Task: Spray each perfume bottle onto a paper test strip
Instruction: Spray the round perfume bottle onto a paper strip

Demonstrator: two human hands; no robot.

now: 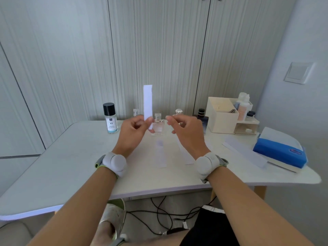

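Note:
My left hand (134,130) pinches the lower end of a white paper test strip (148,102) and holds it upright above the table. My right hand (184,129) hovers beside it with curled fingers and holds nothing that I can see. Behind the hands stands a clear pink perfume bottle (158,127). A small clear bottle (136,112), a silver-capped bottle (178,112) and a dark blue bottle (202,117) stand in a row at the back. Two more strips (160,155) (185,154) lie flat on the white table (79,157).
A black-capped bottle labelled 45 (111,118) stands at the back left. A cream organiser box (225,115) with toiletries sits at the back right. A blue tissue pack (280,151) and spare paper strips (246,153) lie near the right edge. Cables hang below the table.

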